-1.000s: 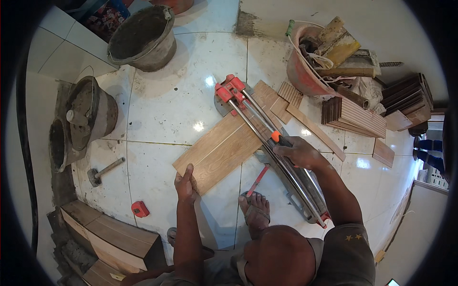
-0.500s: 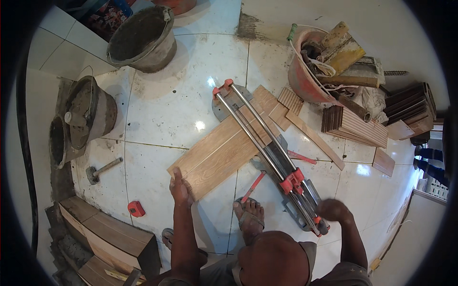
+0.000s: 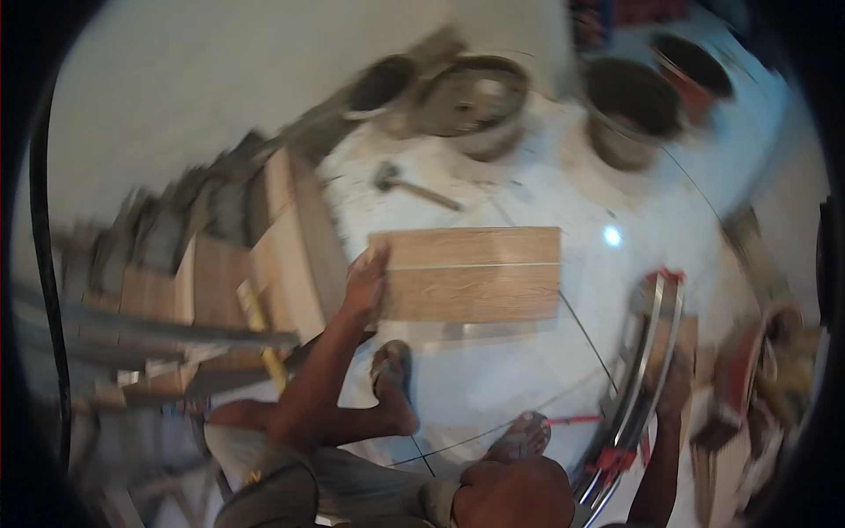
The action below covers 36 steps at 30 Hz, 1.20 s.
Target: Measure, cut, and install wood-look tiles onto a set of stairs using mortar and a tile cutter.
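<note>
A wood-look tile with a pale line along its length hangs over the white floor. My left hand grips it by its left edge. To the right lies a tile cutter with two chrome rails and red end pieces. My right hand is beside the rails, close to a brown tile piece at the cutter's far side. Blur smears its fingers, so I cannot tell whether they hold that piece.
Tiled steps rise at the left, with a yellow level-like bar across them. A hammer lies on the floor beyond the tile. Mortar buckets stand at the back. A red bucket of tools is at the right.
My view has swung left. My left hand has moved the tile off the cutter, out to the left. My right hand has gone from the cutter's near end to beside its rails.
</note>
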{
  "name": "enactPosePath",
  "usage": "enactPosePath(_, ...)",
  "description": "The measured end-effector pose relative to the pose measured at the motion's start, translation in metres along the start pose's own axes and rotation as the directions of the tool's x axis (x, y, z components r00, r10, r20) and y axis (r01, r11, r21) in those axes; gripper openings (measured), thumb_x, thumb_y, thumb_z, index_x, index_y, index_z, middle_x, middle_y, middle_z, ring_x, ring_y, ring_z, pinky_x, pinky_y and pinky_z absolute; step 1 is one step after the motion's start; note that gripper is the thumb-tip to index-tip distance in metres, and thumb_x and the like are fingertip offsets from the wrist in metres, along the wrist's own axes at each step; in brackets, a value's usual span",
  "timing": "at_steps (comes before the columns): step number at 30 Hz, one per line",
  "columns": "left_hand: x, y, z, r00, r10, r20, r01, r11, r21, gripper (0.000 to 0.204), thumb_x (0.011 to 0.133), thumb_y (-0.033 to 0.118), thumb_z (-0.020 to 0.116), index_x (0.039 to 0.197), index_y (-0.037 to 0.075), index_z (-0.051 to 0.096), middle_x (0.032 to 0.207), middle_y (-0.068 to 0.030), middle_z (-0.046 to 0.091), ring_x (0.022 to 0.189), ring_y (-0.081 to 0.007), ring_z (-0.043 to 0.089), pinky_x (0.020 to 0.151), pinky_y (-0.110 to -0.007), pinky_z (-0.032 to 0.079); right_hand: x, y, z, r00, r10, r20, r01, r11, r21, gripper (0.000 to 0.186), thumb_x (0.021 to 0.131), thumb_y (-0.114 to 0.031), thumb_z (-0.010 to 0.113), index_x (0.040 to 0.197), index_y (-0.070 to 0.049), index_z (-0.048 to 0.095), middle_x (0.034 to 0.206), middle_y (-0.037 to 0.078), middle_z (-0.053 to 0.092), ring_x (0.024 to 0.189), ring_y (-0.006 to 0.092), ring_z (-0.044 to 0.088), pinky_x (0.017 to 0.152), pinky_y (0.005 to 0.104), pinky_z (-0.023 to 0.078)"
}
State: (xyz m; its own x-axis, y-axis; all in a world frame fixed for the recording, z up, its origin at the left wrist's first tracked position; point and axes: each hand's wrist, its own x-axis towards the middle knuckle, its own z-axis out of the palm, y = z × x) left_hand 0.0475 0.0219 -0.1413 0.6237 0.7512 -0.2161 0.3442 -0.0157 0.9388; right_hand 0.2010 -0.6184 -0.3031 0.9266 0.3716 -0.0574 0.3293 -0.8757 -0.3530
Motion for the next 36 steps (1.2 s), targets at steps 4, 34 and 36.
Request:
enactPosePath(4, 0.006, 0.082, -0.047, 0.99, 0.072, -0.124, -0.042, 0.972, 0.232, 0.054, 0.101, 0.049, 0.066, 0.116, -0.002, 0.071, 0.103, -0.0112, 0.074, 0.094, -0.0172, 0.068, 0.089, -0.034, 0.054, -0.034, 0.025, -0.011, 0.98, 0.195, -0.03, -0.193, 0.98, 0.058, 0.078, 0.086, -0.031, 0.079, 0.147, 0.007, 0.049, 0.147, 0.033, 0.053, 0.141, 0.0482, 0.047, 0.12, 0.0487, 0.036)
enactPosePath(34, 0.075, 0.026, -0.074, 0.951, -0.292, 0.105, 0.232, 0.443, -0.866, 0.072, 0.103, 0.054, 0.062, 0.15, 0.002, 0.045, 0.146, -0.0179, 0.054, 0.139, -0.0275, 0.051, 0.115, -0.042, 0.043, 0.188, -0.654, -0.125, 0.895, -0.44, 0.079, 0.213, 0.575, 0.79, 0.044, 0.096, -0.025, 0.075, 0.127, 0.005, 0.063, 0.118, 0.015, 0.069, 0.109, 0.0242, 0.064, 0.098, 0.0384, 0.05)
enactPosePath(36, 0.098, 0.044, -0.07, 0.967, -0.193, -0.167, 0.027, 0.727, -0.687, 0.084, 0.098, 0.057, 0.066, 0.155, 0.002, 0.038, 0.153, -0.021, 0.045, 0.145, -0.0313, 0.042, 0.119, -0.044, 0.037, 0.213, -0.689, -0.142, 0.89, -0.42, 0.177, 0.152, 0.639, 0.754, 0.043, 0.097, -0.023, 0.073, 0.128, 0.005, 0.063, 0.117, 0.014, 0.07, 0.108, 0.0229, 0.065, 0.096, 0.0379, 0.051)
